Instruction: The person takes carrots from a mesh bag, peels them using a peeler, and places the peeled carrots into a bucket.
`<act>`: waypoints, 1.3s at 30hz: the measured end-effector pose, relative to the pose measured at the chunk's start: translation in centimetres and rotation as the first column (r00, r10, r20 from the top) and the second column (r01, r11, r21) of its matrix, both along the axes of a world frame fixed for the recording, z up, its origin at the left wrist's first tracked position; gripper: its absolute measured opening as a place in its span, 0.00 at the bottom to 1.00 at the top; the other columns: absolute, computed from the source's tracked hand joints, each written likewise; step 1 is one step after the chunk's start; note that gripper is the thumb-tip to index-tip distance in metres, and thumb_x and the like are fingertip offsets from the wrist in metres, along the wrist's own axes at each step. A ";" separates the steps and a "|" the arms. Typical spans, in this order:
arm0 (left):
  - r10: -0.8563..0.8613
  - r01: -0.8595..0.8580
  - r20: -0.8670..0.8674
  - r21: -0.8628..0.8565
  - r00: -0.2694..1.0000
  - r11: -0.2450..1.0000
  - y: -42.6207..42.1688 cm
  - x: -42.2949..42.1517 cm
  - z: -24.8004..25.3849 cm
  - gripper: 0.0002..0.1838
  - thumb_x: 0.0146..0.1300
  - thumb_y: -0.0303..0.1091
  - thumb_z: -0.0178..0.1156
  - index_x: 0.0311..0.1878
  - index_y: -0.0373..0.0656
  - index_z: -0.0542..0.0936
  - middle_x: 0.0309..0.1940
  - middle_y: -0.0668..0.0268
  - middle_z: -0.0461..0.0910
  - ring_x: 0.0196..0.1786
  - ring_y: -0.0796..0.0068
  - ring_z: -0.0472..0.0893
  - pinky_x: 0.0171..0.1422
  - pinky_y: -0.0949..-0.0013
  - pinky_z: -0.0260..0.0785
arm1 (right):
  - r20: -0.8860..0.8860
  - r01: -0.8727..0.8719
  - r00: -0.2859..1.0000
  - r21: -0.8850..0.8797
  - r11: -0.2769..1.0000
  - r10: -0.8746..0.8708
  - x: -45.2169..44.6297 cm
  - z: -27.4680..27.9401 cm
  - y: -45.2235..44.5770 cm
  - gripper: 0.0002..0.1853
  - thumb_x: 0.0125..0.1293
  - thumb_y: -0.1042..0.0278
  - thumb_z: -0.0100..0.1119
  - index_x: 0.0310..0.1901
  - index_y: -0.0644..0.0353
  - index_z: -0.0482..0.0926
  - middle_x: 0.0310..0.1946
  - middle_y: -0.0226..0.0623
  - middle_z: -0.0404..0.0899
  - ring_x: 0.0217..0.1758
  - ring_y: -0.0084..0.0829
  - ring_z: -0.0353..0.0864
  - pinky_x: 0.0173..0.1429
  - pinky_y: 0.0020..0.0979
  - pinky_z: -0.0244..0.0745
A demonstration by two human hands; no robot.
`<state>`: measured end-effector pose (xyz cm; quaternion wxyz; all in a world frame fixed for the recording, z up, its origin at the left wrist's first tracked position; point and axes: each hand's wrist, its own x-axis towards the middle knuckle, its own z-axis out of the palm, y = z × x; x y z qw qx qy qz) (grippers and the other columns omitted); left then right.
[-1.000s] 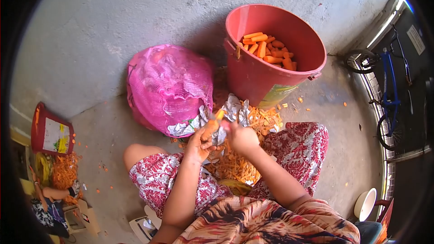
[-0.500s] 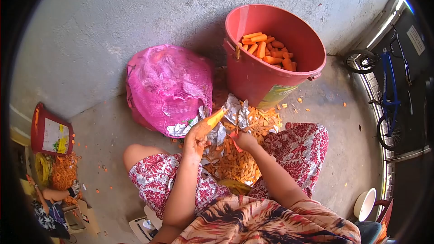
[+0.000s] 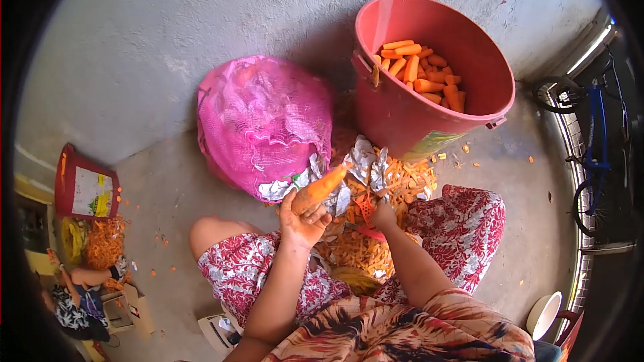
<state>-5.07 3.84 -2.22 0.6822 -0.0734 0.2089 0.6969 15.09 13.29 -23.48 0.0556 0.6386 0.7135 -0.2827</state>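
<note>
A partly peeled carrot slants up and to the right from my left hand, whose fingers and thumb hold its thick end. Its tip is brighter orange than the part near my palm. In my right hand is a red peeler, a short way to the right of the carrot and apart from it. Below both hands, carrot peelings lie in a heap between my legs, with crumpled silvery sheets along its far side.
A tall red bin holding peeled carrots stands by the wall. Left of it is a pink mesh sack. At far left are a smaller red bucket, more peelings and another person. A blue bicycle leans at right.
The whole view has shifted, so things appear further right. My left fingers have loosened around the carrot and turned palm up. The peeler has tilted and shows more of its head.
</note>
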 end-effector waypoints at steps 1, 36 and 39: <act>0.005 -0.005 0.025 0.008 1.000 1.000 0.1 0.0 -0.2 0.21 0.58 0.50 0.42 0.40 0.41 0.72 0.11 0.76 0.57 0.14 0.84 0.60 0.31 0.68 0.68 | -0.024 0.012 1.000 0.020 1.000 -0.012 0.1 -0.9 0.2 0.17 0.52 0.65 0.54 0.40 0.66 0.69 0.40 0.50 0.72 0.45 0.45 0.72 0.46 0.40 0.68; -0.039 0.042 0.038 -0.089 0.999 0.995 0.2 0.5 0.5 0.34 0.48 0.66 0.47 0.31 0.38 0.72 0.30 0.54 0.75 0.35 0.57 0.75 0.41 0.54 0.69 | -0.821 -0.249 0.141 -0.570 0.783 -0.553 -4.1 24.7 1.8 0.18 0.52 0.77 0.47 0.47 0.61 0.63 0.36 0.36 0.72 0.37 0.30 0.74 0.41 0.32 0.72; -0.112 0.099 -0.049 -0.215 0.992 0.972 -0.1 1.3 0.6 0.42 0.44 0.75 0.40 0.40 0.39 0.67 0.34 0.52 0.73 0.36 0.56 0.73 0.45 0.51 0.66 | -0.854 -0.253 0.236 -0.515 0.819 -0.464 -3.1 25.5 -0.5 0.19 0.52 0.79 0.46 0.48 0.61 0.63 0.34 0.35 0.72 0.36 0.27 0.74 0.40 0.28 0.71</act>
